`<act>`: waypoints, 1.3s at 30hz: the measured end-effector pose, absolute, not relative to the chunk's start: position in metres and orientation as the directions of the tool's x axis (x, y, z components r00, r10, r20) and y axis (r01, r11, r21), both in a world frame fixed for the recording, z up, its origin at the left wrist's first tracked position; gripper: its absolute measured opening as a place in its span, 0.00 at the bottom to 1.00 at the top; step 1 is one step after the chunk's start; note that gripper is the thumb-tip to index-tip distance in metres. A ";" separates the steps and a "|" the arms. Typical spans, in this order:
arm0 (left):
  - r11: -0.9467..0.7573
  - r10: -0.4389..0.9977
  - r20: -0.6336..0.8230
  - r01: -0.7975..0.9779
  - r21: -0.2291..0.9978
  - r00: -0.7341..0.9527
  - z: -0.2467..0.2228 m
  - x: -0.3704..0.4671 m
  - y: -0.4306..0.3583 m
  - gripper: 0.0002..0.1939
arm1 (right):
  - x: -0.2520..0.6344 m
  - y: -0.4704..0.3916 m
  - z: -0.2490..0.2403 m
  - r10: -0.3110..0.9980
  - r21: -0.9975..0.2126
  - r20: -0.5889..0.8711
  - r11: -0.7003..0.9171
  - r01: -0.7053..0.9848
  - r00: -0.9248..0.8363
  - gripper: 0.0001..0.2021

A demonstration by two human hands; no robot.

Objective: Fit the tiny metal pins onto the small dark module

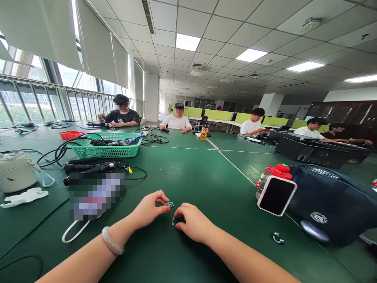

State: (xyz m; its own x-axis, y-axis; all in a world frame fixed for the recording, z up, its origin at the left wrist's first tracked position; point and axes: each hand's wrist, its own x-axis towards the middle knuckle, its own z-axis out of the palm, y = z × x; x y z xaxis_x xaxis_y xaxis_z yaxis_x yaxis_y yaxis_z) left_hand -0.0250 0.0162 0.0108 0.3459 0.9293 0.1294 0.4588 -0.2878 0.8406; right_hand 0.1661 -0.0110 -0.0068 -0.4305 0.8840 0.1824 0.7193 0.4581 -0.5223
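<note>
Near the middle of the green table (182,169), my left hand (153,208) pinches a small dark circuit board (169,204) between thumb and fingertips. Just to its right, my right hand (190,222) has its thumb and fingers closed around a small pale, clear-looking piece (173,221), whose end shows at the fingertips. The two hands are a short gap apart, low over the table, and the board and the piece do not touch. A pale bracelet (112,240) is on my left wrist.
At left are a green basket (107,151) of cables, black tools (91,167), a blurred pouch (97,198) and a beige pot (16,173). At right stand a phone (277,195), a red-capped bottle (279,171), a dark bag (330,196) and earphones (278,238). Several people sit beyond.
</note>
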 end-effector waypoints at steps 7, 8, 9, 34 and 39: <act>-0.297 0.930 0.127 0.504 0.811 0.344 0.003 -0.021 0.015 0.10 | 0.169 -0.009 -0.015 0.863 -0.525 0.222 0.497 0.690 -0.453 0.05; -0.293 0.932 0.122 0.512 0.807 0.341 0.002 -0.021 0.016 0.10 | 0.170 -0.010 -0.016 0.862 -0.521 0.224 0.501 0.691 -0.455 0.05; -0.290 0.934 0.120 0.517 0.806 0.337 0.002 -0.021 0.016 0.11 | 0.170 -0.010 -0.016 0.858 -0.517 0.230 0.507 0.689 -0.459 0.05; -0.262 0.946 0.093 0.566 0.782 0.310 -0.002 -0.022 0.021 0.12 | 0.162 -0.008 -0.019 0.761 -0.293 0.320 0.646 0.705 -0.565 0.03; -0.252 0.949 0.076 0.593 0.765 0.306 -0.003 -0.022 0.020 0.13 | 0.172 -0.003 -0.015 0.822 -0.402 0.215 0.566 0.720 -0.527 0.05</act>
